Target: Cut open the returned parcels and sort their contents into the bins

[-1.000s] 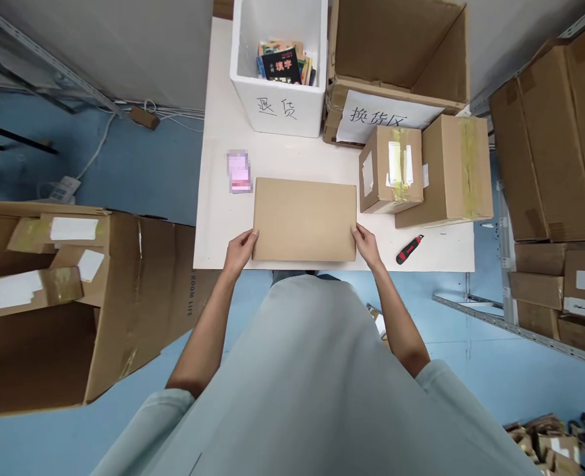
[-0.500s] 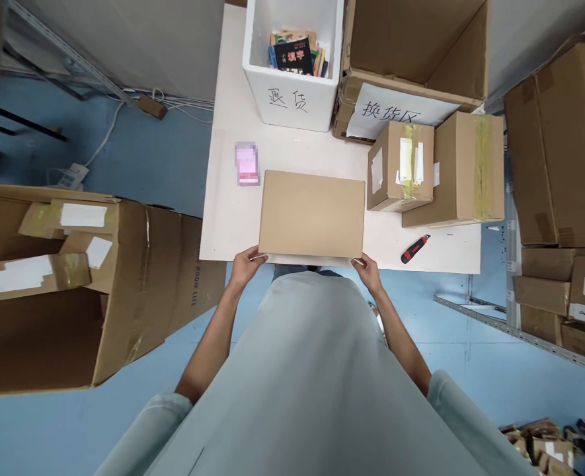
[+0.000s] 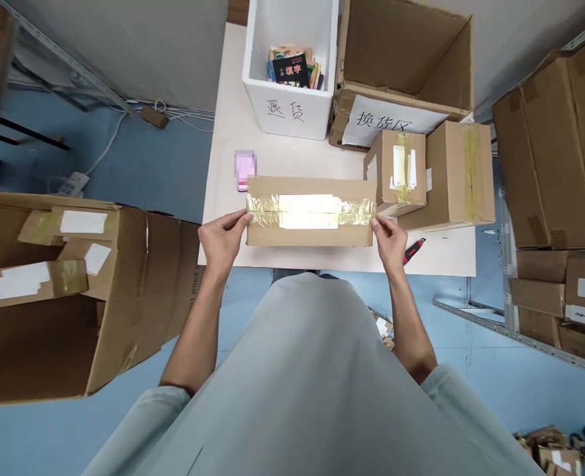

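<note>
Left hand (image 3: 223, 241) and right hand (image 3: 390, 243) pinch a taped carton (image 3: 309, 236) by opposite ends over the near side of the table (image 3: 297, 157); slack fingertips could drop it, a rightward drift knock the cutter (image 3: 416, 249).

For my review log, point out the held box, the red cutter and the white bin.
Held box (image 3: 309, 211), head view: label on its taped face.
Red cutter (image 3: 413, 251), head view: middle of its visible body.
White bin (image 3: 290, 94), head view: front wall.

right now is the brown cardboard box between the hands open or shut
Shut on the visible face: shiny yellowish tape spans the brown cardboard box, no flap raised.
</note>
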Demonstrator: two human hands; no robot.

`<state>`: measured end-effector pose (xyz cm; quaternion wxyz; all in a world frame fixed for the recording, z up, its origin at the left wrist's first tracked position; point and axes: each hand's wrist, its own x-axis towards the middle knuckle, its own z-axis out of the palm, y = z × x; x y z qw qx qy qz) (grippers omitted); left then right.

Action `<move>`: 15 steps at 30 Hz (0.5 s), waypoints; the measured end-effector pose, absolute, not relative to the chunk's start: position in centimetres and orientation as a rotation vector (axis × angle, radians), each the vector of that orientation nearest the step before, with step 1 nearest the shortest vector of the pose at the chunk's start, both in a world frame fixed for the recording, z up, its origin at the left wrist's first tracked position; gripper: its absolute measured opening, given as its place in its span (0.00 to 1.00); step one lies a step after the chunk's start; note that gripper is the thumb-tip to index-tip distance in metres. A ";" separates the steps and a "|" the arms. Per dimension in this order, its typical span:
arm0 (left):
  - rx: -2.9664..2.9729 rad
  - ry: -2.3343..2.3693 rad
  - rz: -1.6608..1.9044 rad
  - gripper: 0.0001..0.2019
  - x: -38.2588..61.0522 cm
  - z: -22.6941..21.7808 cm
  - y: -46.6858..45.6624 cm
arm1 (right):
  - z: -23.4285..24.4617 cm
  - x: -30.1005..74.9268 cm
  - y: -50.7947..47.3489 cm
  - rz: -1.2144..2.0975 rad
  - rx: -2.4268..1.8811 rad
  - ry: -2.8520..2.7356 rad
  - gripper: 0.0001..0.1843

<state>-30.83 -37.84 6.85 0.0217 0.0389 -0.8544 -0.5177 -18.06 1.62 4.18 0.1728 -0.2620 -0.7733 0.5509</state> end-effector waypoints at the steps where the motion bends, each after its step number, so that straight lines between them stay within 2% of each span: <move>1: 0.132 -2.659 -1.602 0.16 -30.9 6.8 -37.6 | 4.3 -18.4 1.7 1.562 -0.756 -2.210 0.32; 5: 0.179 -2.643 -1.670 0.17 -30.5 5.5 -37.4 | 3.6 -18.7 1.8 1.577 -0.793 -2.256 0.35; 11: 0.229 -2.624 -1.866 0.31 -29.8 2.2 -38.8 | 1.6 -17.0 2.8 1.624 -0.755 -2.288 0.32; 15: 0.324 -2.742 -1.864 0.28 -28.8 -1.1 -39.6 | -1.6 -15.3 3.4 1.712 -0.848 -2.355 0.34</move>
